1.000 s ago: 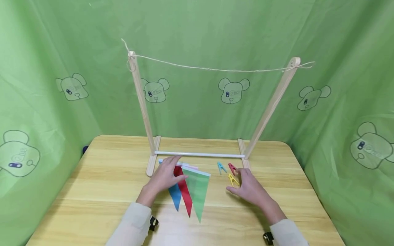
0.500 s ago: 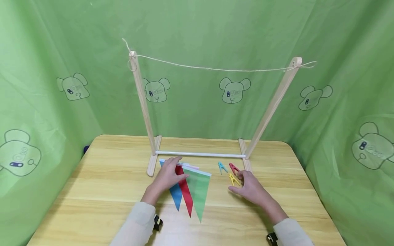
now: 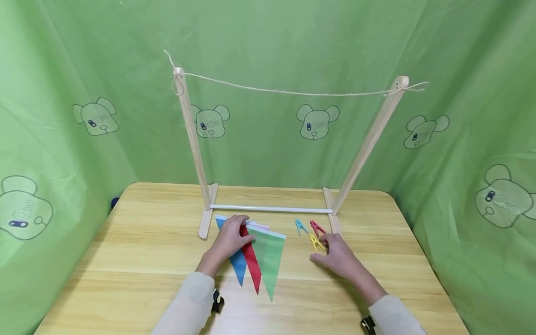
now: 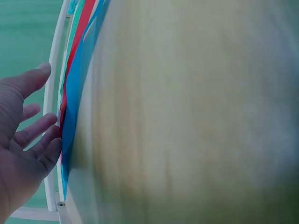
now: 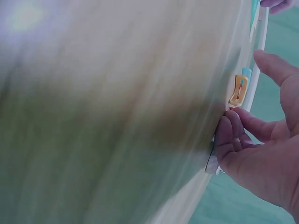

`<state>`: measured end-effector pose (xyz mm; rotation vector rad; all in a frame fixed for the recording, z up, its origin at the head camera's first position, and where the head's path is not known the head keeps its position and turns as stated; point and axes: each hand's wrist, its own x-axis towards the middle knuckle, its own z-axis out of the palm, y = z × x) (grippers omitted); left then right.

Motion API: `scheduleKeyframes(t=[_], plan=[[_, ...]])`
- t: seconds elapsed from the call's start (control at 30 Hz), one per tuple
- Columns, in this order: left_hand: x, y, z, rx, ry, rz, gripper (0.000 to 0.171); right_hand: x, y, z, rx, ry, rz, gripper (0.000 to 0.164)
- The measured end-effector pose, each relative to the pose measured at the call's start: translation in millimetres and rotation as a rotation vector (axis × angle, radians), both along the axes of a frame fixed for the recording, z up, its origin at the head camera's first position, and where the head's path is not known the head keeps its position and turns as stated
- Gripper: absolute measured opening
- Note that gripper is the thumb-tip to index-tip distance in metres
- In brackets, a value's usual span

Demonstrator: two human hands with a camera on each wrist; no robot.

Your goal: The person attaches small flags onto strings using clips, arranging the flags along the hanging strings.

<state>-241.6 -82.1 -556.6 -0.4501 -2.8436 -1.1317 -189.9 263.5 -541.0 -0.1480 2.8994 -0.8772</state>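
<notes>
In the head view, a person's left grip (image 3: 230, 237) rests over the blue pennant (image 3: 239, 270) and red pennant (image 3: 252, 267), fingers loose and clasping nothing, on a pale wood-grain desk (image 3: 138, 260). With the green pennant (image 3: 268, 253) they overlap in a fan, white top bands (image 3: 266, 231) toward the far side and tips toward the person, a layout that appears to leave each colour showing and each band within reach. The right grip (image 3: 338, 255) arches at a yellow clip (image 3: 315, 239), relaxed and grasping nothing, with a blue clip (image 3: 299, 224) and a red clip (image 3: 315, 225) near it; the tight cluster seems placed for that side's convenience. Behind, a string (image 3: 282, 91) sags between a left post (image 3: 193, 144) and a right post (image 3: 368, 149), tied at both tops, presumably to hold it well above the desk; a white rod (image 3: 272, 209) joins the feet, likely for steadiness. A green curtain (image 3: 259, 46) printed with cartoon heads (image 3: 315, 132) backs and flanks the scene. From the left wrist, the thumb stands off the pennants while fingertips meet their edge, pinching nothing. From the right wrist, the thumb is apart from the yellow clip, with bent fingers just beside it; whether they touch the red clip is hard to tell above the blurred surface.
</notes>
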Motion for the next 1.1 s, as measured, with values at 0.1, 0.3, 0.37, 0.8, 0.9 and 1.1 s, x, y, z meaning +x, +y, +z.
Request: scheduleKeyframes(t=[0.1, 0.3, 0.37, 0.8, 0.9, 1.1], plan=[[-2.1, 1.2, -0.2, 0.006, 0.012, -0.003, 0.058, -1.1, -0.2, -3.1, 0.003, 0.010, 0.000, 0.066], [-5.5, 5.0, -0.1, -0.010, 0.045, -0.019, 0.050, -1.2, -0.8, -6.3, -0.004, 0.029, -0.002, 0.061], [-6.6, 6.4, -0.4, -0.029, 0.043, -0.022, 0.049, -0.9, -0.4, -6.7, 0.000, 0.031, 0.001, 0.060], [-6.6, 9.7, 1.7, -0.119, 0.066, -0.043, 0.046, -0.4, -3.0, -7.5, 0.034, 0.054, -0.018, 0.055], [-8.0, 9.7, 2.5, -0.120, 0.054, -0.047, 0.047, -0.7, -4.0, -8.7, 0.046, 0.062, -0.023, 0.053], [-10.7, 9.9, 5.0, -0.113, 0.002, -0.045, 0.047, -1.4, -6.6, -10.3, 0.054, 0.072, -0.028, 0.052]])
